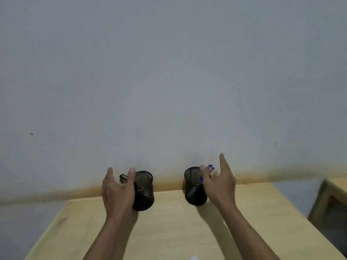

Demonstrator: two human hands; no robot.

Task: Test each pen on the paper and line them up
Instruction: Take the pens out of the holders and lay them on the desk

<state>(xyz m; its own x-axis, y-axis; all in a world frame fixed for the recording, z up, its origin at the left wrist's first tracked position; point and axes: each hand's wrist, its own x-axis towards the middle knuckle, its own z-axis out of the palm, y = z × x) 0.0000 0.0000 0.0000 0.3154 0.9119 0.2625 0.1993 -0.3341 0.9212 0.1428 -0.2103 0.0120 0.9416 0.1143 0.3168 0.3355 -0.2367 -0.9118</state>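
Observation:
Two black mesh pen cups stand at the far edge of a light wooden table (169, 222). My left hand (118, 192) is open, fingers spread, just left of the left cup (144, 192), its thumb against the cup's side. That cup holds dark pens, and black clips stick out behind my fingers. My right hand (219, 184) is open beside the right cup (194, 188), thumb at its rim. Blue pens (210, 168) lean inside the right cup, caps above the rim. A white corner of paper (194, 258) shows at the bottom edge.
A pale grey wall rises right behind the table's far edge. A second wooden piece of furniture (332, 199) stands to the right, apart from the table.

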